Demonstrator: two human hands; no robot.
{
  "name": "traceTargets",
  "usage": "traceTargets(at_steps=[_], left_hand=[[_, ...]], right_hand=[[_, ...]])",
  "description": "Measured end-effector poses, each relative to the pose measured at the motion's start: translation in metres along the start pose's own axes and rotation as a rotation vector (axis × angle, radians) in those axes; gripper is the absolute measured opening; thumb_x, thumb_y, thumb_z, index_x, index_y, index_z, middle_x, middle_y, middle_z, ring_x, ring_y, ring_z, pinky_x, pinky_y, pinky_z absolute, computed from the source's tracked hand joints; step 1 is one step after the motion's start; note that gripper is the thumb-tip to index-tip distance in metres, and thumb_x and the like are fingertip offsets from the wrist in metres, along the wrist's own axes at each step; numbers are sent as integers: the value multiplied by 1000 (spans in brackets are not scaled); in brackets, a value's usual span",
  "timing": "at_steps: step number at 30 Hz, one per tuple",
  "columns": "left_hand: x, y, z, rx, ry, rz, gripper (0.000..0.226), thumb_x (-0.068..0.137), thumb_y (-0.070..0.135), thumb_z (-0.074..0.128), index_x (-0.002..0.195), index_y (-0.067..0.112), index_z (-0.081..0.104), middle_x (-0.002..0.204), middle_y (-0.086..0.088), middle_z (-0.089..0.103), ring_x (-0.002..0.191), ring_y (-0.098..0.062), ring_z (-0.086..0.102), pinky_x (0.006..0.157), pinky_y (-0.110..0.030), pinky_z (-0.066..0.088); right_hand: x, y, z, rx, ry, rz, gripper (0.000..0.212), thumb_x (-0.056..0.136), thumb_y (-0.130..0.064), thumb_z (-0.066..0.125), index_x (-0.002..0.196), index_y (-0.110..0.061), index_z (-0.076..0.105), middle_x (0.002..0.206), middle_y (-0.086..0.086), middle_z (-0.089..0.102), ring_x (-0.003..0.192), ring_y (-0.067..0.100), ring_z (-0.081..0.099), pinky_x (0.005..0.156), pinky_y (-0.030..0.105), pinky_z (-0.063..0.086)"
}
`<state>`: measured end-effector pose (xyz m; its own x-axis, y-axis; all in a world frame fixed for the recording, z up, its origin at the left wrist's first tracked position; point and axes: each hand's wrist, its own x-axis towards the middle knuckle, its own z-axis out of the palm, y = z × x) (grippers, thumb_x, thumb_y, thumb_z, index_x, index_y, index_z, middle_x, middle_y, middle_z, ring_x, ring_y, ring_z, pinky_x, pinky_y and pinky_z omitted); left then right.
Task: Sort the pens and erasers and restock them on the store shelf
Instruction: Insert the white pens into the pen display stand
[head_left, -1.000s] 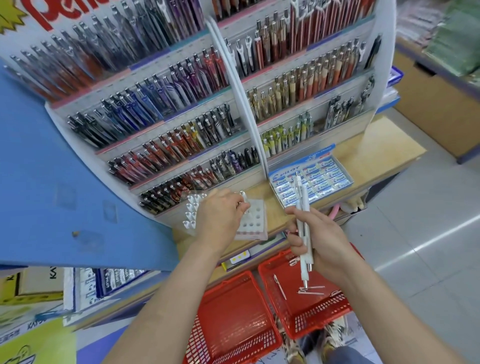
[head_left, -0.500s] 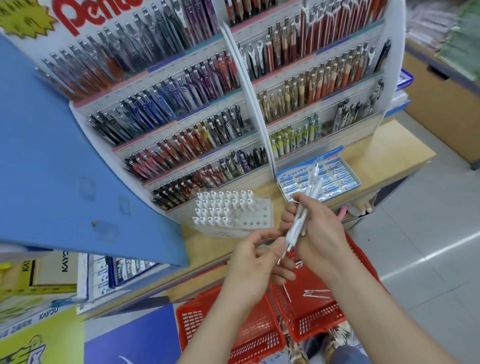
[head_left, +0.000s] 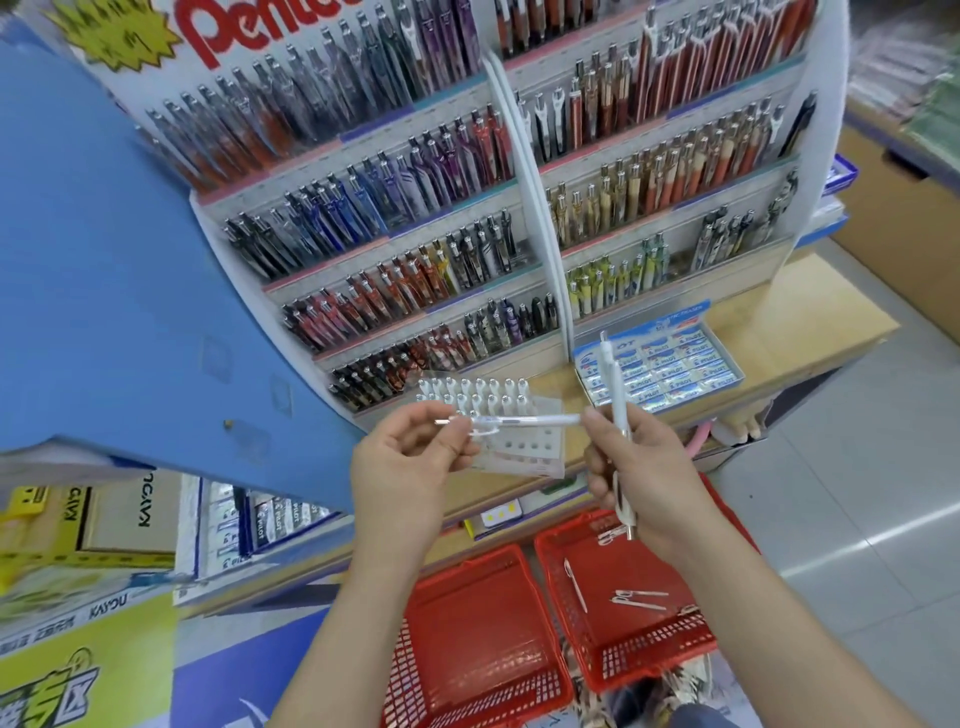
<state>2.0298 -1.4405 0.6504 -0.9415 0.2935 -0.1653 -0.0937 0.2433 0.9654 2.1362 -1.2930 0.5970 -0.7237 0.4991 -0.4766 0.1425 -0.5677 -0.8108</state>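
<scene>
White pen (head_left: 519, 420) pinched in left hand (head_left: 410, 467); upright pens (head_left: 618, 395) in curled right hand (head_left: 649, 478), barrels partly hidden.

Stationery shop: tiered pen display (head_left: 415, 218).

We see smooth, glossy white plastic on the pens (head_left: 519, 420), red plastic lattice on the baskets (head_left: 470, 693), matt pale wood on the counter (head_left: 810, 317), clear plastic on the holder (head_left: 543, 454), and shiny tiles on the floor (head_left: 857, 467).
</scene>
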Motion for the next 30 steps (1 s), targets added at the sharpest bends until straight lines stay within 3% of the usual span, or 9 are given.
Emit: traceTargets(at_steps=[3,6,9,14,17,21,27,30], left_hand=[[16,7,-12,154,38,126,13,80,9,72,81,22,71,66,-1,71,65,-19,69,62,-24,55],[27,7,-19,375,34,252,19,81,15,72,77,34,70,65,9,69,65,-11,66,65,-24,54],[32,-1,-15,552,-16,340,10,81,19,72,81,29,72,71,12,68,67,-6,63,68,-29,55],[42,-20,-2,743,-80,489,5,82,19,71,85,16,73,71,3,66,66,-15,60,64,-38,52],[49,-30,4,802,-107,528,7,82,20,71,84,14,72,69,1,65,64,-18,58,63,-37,51],[57,-40,11,893,-166,558,9,83,22,70,86,14,71,74,0,66,68,-18,59,65,-34,50],[66,-47,17,988,-235,553,7,80,21,72,81,14,71,78,-1,66,72,-20,60,67,-35,50],[69,-48,21,1027,-270,509,9,81,23,71,82,15,71,80,0,64,77,-18,58,69,-30,44]], right_hand=[[2,6,-4,-57,51,19,24,90,-34,60,90,-12,50,50,-1,37,38,11,32,37,20,25],[7,11,-10,24,87,68,22,95,-31,54,101,-10,52,57,0,36,43,11,33,39,23,25],[10,14,-13,116,60,113,20,96,-25,53,108,-9,52,61,-1,37,49,11,35,42,22,30],[8,17,-12,202,27,159,19,98,-18,49,110,-4,55,62,0,37,53,11,37,46,22,31],[6,17,-13,258,-7,184,21,99,-20,47,110,-7,59,65,2,43,56,14,42,45,22,34],[6,17,-14,163,-42,167,22,99,-28,47,107,-12,60,63,1,47,45,11,38,39,18,22],[7,16,-19,205,-47,181,23,98,-16,47,107,-2,63,66,4,46,52,11,39,40,20,24],[5,14,-20,178,-68,193,23,98,-21,49,110,-10,65,64,2,46,50,11,37,42,21,21]])
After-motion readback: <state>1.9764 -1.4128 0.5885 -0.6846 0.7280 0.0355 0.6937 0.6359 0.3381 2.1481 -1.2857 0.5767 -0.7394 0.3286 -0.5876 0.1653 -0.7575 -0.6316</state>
